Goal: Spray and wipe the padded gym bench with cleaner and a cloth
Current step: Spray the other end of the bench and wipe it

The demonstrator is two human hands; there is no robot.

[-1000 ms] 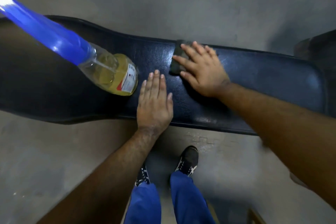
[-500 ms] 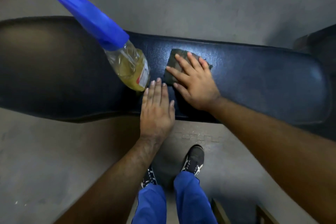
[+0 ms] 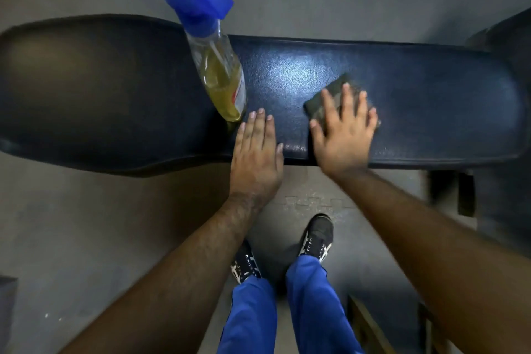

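Note:
A dark blue padded bench (image 3: 431, 89) runs left to right across the view. A spray bottle (image 3: 221, 77) with yellow liquid and a blue head stands on the pad near its middle. My left hand (image 3: 255, 152) rests flat on the bench's near edge, just right of the bottle's base, fingers straight. My right hand (image 3: 343, 129) presses a dark grey cloth (image 3: 324, 100) flat on the pad with spread fingers, right of my left hand. Most of the cloth is hidden under that hand.
Grey floor lies around the bench. My two feet in dark shoes (image 3: 317, 236) and blue trousers stand close to the near side. A dark bench leg (image 3: 465, 195) stands at right, and wooden pieces (image 3: 370, 327) lie at bottom right.
My right hand has slid the cloth rightward along the pad, away from the bottle. My left hand stays flat at the near edge. The view has shifted.

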